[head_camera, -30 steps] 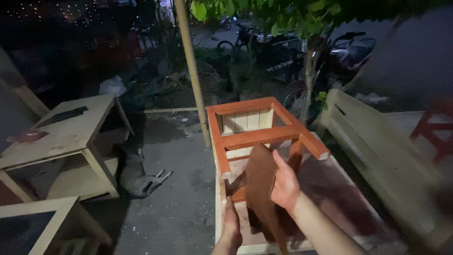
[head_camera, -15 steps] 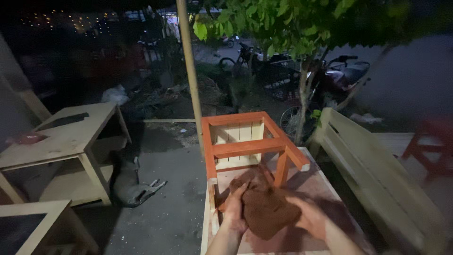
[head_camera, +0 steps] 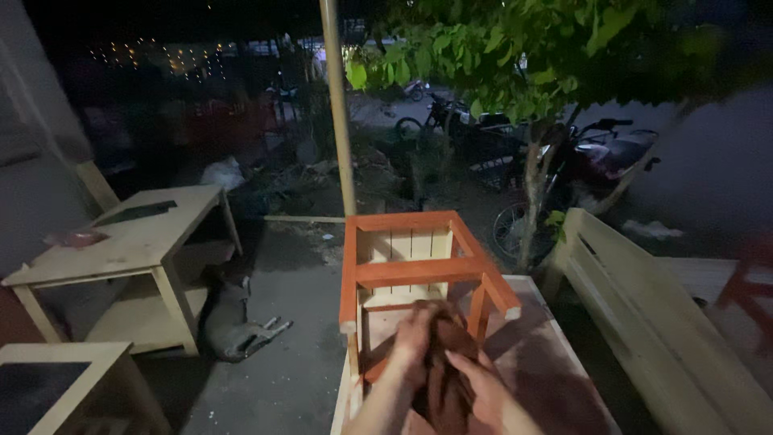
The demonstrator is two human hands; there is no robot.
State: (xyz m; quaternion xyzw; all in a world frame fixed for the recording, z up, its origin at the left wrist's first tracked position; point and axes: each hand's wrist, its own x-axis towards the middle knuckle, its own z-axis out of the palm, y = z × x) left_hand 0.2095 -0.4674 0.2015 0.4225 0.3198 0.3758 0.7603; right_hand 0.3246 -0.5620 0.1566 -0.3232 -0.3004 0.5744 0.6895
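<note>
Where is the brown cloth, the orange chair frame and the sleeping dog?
brown cloth (head_camera: 445,379), head view, middle of the bunched fabric.
orange chair frame (head_camera: 419,271), head view, front crossbar.
dog (head_camera: 228,322), head view, its body.

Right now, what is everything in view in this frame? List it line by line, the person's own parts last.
wooden frame: one, orange rails with pale slats, on the work surface ahead of the hands
work surface: one, reddish-brown, under the frame
cloth: one, dark brown, bunched between both hands
pale tables: two, unpainted wood, left side
dog: one, grey, lying on the ground by the table
bench: one, pale wood, right
pole: one, upright, behind the frame
tree: one, green leaves, upper right
motorbikes: at least two, dark, behind the tree
left hand: grip on the cloth
right hand: grip on the cloth
</note>
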